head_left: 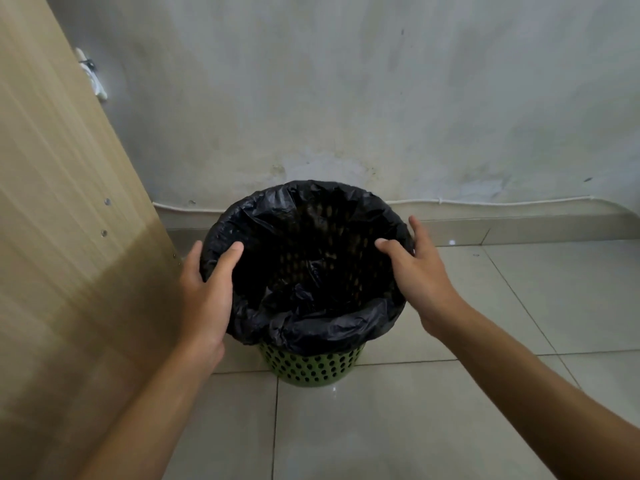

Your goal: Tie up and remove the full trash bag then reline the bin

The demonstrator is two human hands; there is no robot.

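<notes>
A green perforated bin (310, 367) stands on the tiled floor against the wall. A black trash bag (311, 327) lines it, its edge folded down over the rim, and the bin's holes show through the thin plastic inside. My left hand (207, 289) grips the left side of the rim, thumb inside the bag and fingers outside. On the right side of the rim rests my right hand (415, 268), thumb inside and fingers spread outside over the plastic. No tied full bag is in view.
A tall wooden panel (59, 220) rises close on the left of the bin. The stained grey wall (346, 98) is right behind it, with a white cable (485, 201) along its base. Pale floor tiles (381, 427) stretch to the right and toward me.
</notes>
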